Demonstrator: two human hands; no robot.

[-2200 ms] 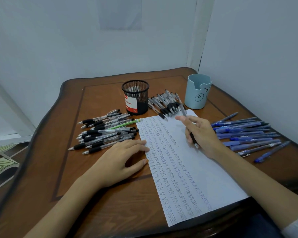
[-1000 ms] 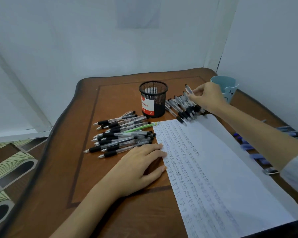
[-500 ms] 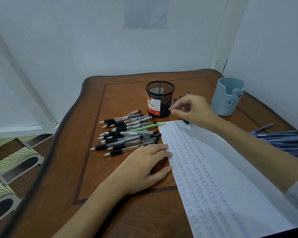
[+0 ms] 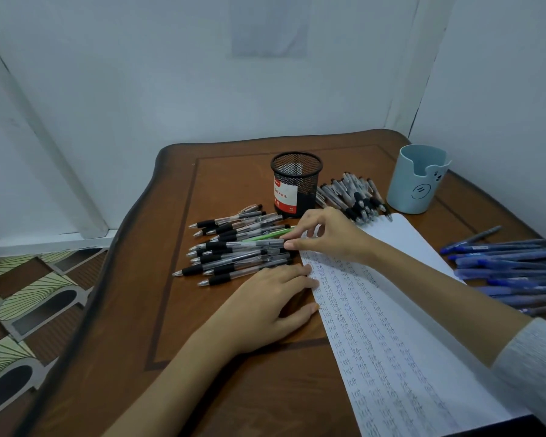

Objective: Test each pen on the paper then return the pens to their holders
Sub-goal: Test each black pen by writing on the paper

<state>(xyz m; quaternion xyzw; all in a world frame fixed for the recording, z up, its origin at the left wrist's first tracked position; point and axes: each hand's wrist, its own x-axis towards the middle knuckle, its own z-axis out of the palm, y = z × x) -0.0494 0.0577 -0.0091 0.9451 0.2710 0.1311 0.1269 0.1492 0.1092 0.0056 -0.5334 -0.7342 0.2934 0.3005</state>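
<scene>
Two hands: left hand (image 4: 265,305) flat on glossy wooden table (image 4: 221,171), right hand (image 4: 331,234) pinching a clear-barrelled pen (image 4: 249,244).

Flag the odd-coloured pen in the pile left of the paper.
The green pen, lying in the pile just in front of the mesh holder. Every other pen there is clear-bodied with black parts; it alone is green.

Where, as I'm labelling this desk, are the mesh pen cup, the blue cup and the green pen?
mesh pen cup (image 4: 303,184), head view, front mesh wall.
blue cup (image 4: 404,184), head view, front wall.
green pen (image 4: 265,234), head view, mid barrel.
</scene>
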